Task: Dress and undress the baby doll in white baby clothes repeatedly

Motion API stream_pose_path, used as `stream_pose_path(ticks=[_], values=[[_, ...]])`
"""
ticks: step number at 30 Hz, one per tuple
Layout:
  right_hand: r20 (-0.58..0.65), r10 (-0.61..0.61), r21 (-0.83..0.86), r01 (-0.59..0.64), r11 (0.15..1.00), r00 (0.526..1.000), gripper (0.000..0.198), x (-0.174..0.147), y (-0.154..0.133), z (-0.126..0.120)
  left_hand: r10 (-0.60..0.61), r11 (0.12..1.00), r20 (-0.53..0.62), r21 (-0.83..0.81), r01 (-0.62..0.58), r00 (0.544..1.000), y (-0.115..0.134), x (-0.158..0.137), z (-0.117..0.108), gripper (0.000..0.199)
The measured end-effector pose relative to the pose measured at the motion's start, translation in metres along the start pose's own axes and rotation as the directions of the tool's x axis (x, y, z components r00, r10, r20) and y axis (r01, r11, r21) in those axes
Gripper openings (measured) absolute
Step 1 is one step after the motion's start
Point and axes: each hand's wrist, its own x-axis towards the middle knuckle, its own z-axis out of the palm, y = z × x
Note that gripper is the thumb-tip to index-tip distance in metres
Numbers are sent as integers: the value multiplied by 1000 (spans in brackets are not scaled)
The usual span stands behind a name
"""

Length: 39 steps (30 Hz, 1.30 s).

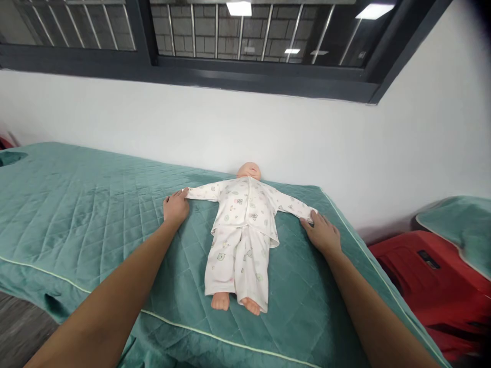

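A baby doll (241,225) lies on its back on a green quilted bed cover (84,204), head toward the wall, arms spread wide. It wears a white printed top and trousers, and its bare feet point toward me. My left hand (175,207) rests flat on the cover at the end of the doll's sleeve on the left, fingertips touching the cuff. My right hand (321,232) lies at the end of the other sleeve, fingers on the cuff. Whether either hand pinches the fabric is unclear.
The bed stands against a white wall (345,153) beneath a dark-framed window (261,76). A red object (429,276) sits to the right of the bed, with another green cover (460,225) behind it. The bed's near edge drops toward the floor at lower left.
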Motion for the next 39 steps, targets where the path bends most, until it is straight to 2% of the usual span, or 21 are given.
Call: stream_pose_path(ticks=[10,21,28,32,35,37,39], values=[[-87,36,79,-29,996,996,76,-3,-1,-4,-82,997,-63,-13,81,995,-2,3,-3,52],[-27,63,26,-63,998,998,74,-2,-1,1,-84,993,-21,85,86,996,-7,5,7,51],[-11,68,-3,-68,998,998,74,-8,-9,-3,-77,994,-24,82,79,997,-3,-10,1,52],[-1,79,-13,-79,997,997,73,-24,-16,-7,-90,995,-31,41,91,995,0,-29,-9,54],[8,36,-20,-36,999,999,73,-52,-22,-12,-64,997,-30,-35,63,998,3,-59,-15,53],[8,-55,2,55,999,998,70,-79,-26,-16,27,990,-29,-136,-31,999,5,-90,-17,48],[11,-179,73,178,981,984,67,-113,-32,-22,167,942,-45,-288,-173,985,8,-129,-20,42]])
